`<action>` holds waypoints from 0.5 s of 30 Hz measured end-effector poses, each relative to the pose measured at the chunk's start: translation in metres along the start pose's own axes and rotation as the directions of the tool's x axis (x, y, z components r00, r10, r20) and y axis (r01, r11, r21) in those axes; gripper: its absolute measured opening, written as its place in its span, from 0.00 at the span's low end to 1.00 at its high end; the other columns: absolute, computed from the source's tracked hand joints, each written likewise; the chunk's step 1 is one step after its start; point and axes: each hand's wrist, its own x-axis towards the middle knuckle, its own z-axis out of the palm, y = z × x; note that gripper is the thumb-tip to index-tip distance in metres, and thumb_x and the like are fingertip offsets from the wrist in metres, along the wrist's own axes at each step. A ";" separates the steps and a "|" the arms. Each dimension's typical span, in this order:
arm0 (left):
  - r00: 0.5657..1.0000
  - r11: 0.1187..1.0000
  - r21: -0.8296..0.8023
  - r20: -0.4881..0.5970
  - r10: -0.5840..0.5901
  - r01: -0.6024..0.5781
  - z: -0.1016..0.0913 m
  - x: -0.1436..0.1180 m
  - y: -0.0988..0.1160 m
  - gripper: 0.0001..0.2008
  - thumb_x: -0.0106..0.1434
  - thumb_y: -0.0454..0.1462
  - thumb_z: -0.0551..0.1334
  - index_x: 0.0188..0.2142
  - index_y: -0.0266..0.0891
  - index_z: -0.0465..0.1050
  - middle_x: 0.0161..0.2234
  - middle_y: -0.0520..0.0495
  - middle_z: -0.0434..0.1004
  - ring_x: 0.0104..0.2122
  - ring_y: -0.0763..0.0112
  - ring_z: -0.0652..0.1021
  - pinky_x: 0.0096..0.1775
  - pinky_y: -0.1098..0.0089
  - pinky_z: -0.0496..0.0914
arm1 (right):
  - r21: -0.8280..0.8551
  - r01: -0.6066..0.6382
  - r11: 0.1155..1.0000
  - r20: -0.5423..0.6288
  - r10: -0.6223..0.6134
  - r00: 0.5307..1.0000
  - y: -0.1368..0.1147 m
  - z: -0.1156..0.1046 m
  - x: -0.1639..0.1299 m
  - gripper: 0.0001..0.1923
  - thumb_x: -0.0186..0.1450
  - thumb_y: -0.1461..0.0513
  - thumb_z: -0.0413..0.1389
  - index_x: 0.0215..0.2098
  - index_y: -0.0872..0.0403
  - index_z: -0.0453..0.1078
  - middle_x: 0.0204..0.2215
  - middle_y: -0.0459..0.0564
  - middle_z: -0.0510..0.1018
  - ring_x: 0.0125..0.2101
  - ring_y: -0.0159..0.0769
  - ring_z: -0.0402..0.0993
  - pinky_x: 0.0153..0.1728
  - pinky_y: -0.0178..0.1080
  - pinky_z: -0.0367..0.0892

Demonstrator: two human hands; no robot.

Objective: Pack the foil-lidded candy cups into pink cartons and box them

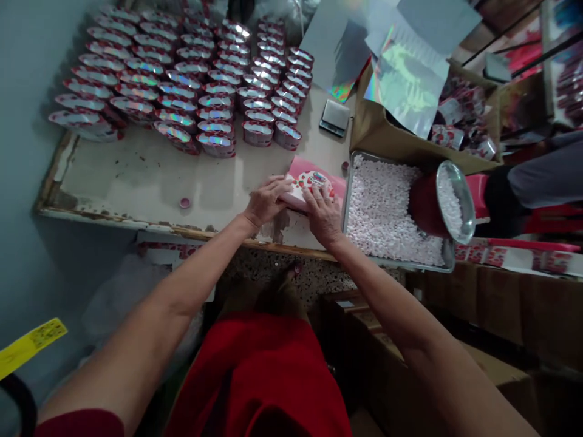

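"How far along is it?"

"Partway, I'd judge. The pack (314, 177) lies at the near edge of the table (122, 182) with both hands on it, and seems unfinished. The left hand (268, 201) curls over its left side, fingers close together; whether they clamp it, I can't tell. The right hand (325, 213) rests on top, fingers slightly apart."

"How does the pack look?"

"Pink, with a pale patch printed with strawberries and a small logo. It lies flat, slightly askew to the table edge, partly hidden by the hands. Whether it's one piece or several stacked, I can't tell."

"And around it?"

"A tray (348, 197) just to the right, spread with white pellets (378, 206), plenty left by the look of it. A red bowl (426, 203) tilts at its right end, more pellets inside. Farther on are a scale (336, 115) and a box (392, 142) of jumbled wrappers (449, 133)."

"What's done, then?"

"The pouches (218, 115) at far left, I'd say: standing upright in several rows, shiny and apparently full."
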 end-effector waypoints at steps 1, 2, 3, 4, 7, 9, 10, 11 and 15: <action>1.000 0.998 0.058 0.023 -0.008 0.007 -0.002 0.006 0.005 0.12 0.67 0.36 0.65 0.50 0.42 0.78 0.54 0.39 0.81 0.63 0.50 0.72 0.68 0.43 0.64 | -0.012 0.013 1.000 0.000 -0.013 1.000 0.001 0.002 0.000 0.44 0.73 0.67 0.47 0.81 0.41 0.31 0.76 0.55 0.58 0.74 0.64 0.51 0.68 0.76 0.52; 0.999 0.993 0.117 0.051 -0.012 0.006 -0.003 0.012 0.010 0.11 0.67 0.35 0.64 0.49 0.42 0.78 0.52 0.38 0.82 0.62 0.48 0.72 0.69 0.41 0.61 | -0.020 0.031 0.999 0.004 -0.031 1.000 0.003 0.003 -0.001 0.43 0.74 0.67 0.46 0.81 0.40 0.34 0.76 0.54 0.59 0.74 0.63 0.52 0.69 0.74 0.52; 0.997 0.986 0.168 0.081 -0.016 0.003 -0.003 0.018 0.017 0.12 0.67 0.34 0.62 0.50 0.42 0.78 0.51 0.37 0.81 0.62 0.47 0.72 0.70 0.40 0.58 | -0.024 0.049 0.998 0.010 -0.049 0.999 0.006 0.004 -0.002 0.41 0.75 0.67 0.46 0.81 0.40 0.37 0.76 0.53 0.59 0.74 0.61 0.53 0.69 0.72 0.53; 0.993 0.978 0.209 0.114 -0.025 0.001 -0.001 0.023 0.024 0.15 0.68 0.33 0.59 0.53 0.40 0.77 0.53 0.36 0.80 0.62 0.46 0.72 0.71 0.39 0.55 | -0.025 0.059 0.998 0.012 -0.059 0.998 0.009 0.005 -0.003 0.40 0.75 0.66 0.46 0.80 0.41 0.40 0.76 0.52 0.58 0.75 0.60 0.52 0.70 0.71 0.54; 0.973 0.952 0.305 0.210 -0.092 0.024 0.010 0.029 0.042 0.26 0.70 0.31 0.54 0.66 0.30 0.68 0.65 0.27 0.71 0.69 0.43 0.65 0.73 0.37 0.47 | -0.027 0.009 1.000 -0.023 -0.010 1.000 0.016 0.011 -0.013 0.35 0.76 0.65 0.47 0.79 0.45 0.49 0.76 0.55 0.57 0.75 0.60 0.49 0.71 0.69 0.51; 0.957 0.930 0.364 0.249 -0.152 0.053 0.016 0.025 0.048 0.30 0.71 0.31 0.51 0.71 0.25 0.60 0.72 0.23 0.59 0.74 0.41 0.58 0.73 0.37 0.45 | -0.025 -0.066 0.998 -0.057 0.064 0.996 0.018 0.016 -0.022 0.32 0.77 0.65 0.47 0.78 0.47 0.54 0.76 0.55 0.57 0.76 0.61 0.47 0.71 0.70 0.48; 0.948 0.920 0.388 0.264 -0.176 0.063 0.018 0.022 0.049 0.31 0.72 0.31 0.50 0.73 0.24 0.57 0.74 0.23 0.54 0.75 0.41 0.55 0.73 0.37 0.44 | -0.022 -0.098 0.995 -0.067 0.096 0.993 0.018 0.019 -0.026 0.31 0.77 0.65 0.47 0.77 0.46 0.56 0.76 0.55 0.57 0.76 0.61 0.46 0.71 0.70 0.47; 0.940 0.913 0.403 0.283 -0.192 0.065 0.018 0.019 0.048 0.31 0.72 0.31 0.50 0.74 0.24 0.55 0.75 0.24 0.50 0.76 0.41 0.52 0.73 0.36 0.43 | -0.017 -0.118 0.993 -0.070 0.117 0.991 0.018 0.021 -0.029 0.31 0.77 0.65 0.47 0.77 0.45 0.57 0.76 0.54 0.57 0.76 0.60 0.45 0.71 0.70 0.46; 0.903 0.912 0.408 0.375 -0.208 0.040 0.009 0.015 0.044 0.34 0.73 0.34 0.56 0.75 0.28 0.51 0.78 0.27 0.39 0.77 0.40 0.43 0.71 0.31 0.40 | 0.030 -0.111 0.993 -0.020 0.112 0.993 0.015 0.020 -0.036 0.34 0.75 0.66 0.49 0.77 0.43 0.55 0.78 0.54 0.50 0.78 0.60 0.38 0.73 0.69 0.41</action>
